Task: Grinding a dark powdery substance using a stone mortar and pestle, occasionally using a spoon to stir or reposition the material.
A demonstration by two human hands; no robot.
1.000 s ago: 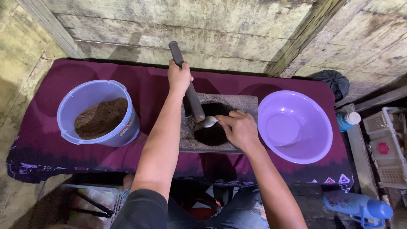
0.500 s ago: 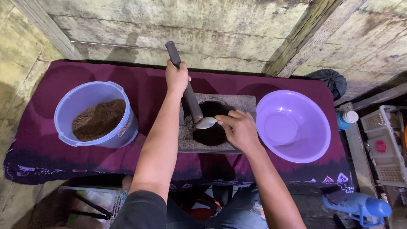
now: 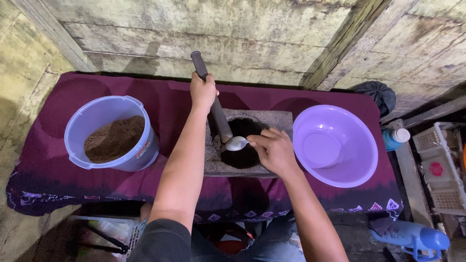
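At desk middle: your left hand (image 3: 203, 91) grips pestle (image 3: 213, 104) slanting into mortar (image 3: 247, 145); your right hand (image 3: 274, 149) pinches spoon (image 3: 236, 143) beside it.

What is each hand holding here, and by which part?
Left hand grips the dark pestle near the upper end of its shaft. Right hand holds a metal spoon by its handle.

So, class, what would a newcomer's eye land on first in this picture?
Probably the stone mortar at the centre of the purple cloth, where the left hand grips a dark pestle and the right hand holds a metal spoon over the hole. On the left stands a bucket of brown powder; on the right, an empty lilac basin.
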